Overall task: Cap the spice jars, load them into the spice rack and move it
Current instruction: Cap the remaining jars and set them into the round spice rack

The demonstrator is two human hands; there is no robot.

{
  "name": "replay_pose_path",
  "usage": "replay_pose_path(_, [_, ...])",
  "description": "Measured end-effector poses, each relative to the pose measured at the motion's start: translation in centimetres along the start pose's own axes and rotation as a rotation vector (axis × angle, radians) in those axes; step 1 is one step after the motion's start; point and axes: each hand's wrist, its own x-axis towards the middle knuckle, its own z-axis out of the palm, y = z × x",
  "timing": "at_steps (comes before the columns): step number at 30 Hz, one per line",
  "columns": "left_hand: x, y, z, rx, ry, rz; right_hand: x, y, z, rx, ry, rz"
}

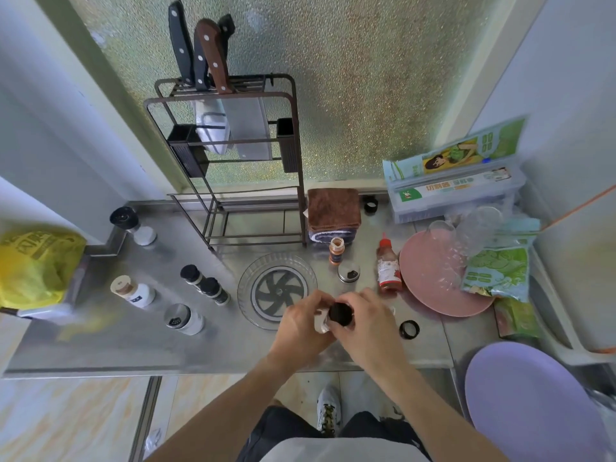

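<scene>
My left hand [301,323] grips a small white spice jar [320,322] over the steel counter's front. My right hand [365,323] holds a black cap [340,314] on top of that jar. A loose black cap ring [409,329] lies to the right, another [370,205] at the back. An orange jar [336,250], a silver-lidded jar [349,272] and a red sauce bottle [388,266] stand behind my hands. Several capped jars [205,284] stand at the left. The dark wire spice rack [226,155] stands at the back, with knives in its top.
A clear glass dish [246,278] sits at the counter's centre. A folded brown cloth [333,211] lies beside the rack. A pink plate [426,285] with glasses, boxes and bags fills the right. A yellow bag [36,265] is at the left, a lilac plate [533,401] at the lower right.
</scene>
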Motion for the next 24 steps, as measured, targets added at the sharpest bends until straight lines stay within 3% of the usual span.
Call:
replay_pose_path(9, [1.3, -4.1, 4.0, 0.210, -0.038, -0.267, 1.7, 2.6, 6.4, 0.158, -0.084, 0.158])
replay_pose_path(18, [1.4, -6.0, 5.4, 0.233, -0.057, -0.258, 1.7, 3.6, 8.4, 0.246, -0.119, 0.211])
replay_pose_path(21, [1.4, -5.7, 5.2, 0.308, -0.100, -0.215, 1.0, 4.1, 7.0, 0.282, -0.045, 0.202])
replay_pose_path(24, [1.8, -4.6, 4.9, 0.357, -0.114, -0.084, -0.3, 6.3, 4.6, 0.283, 0.174, 0.206])
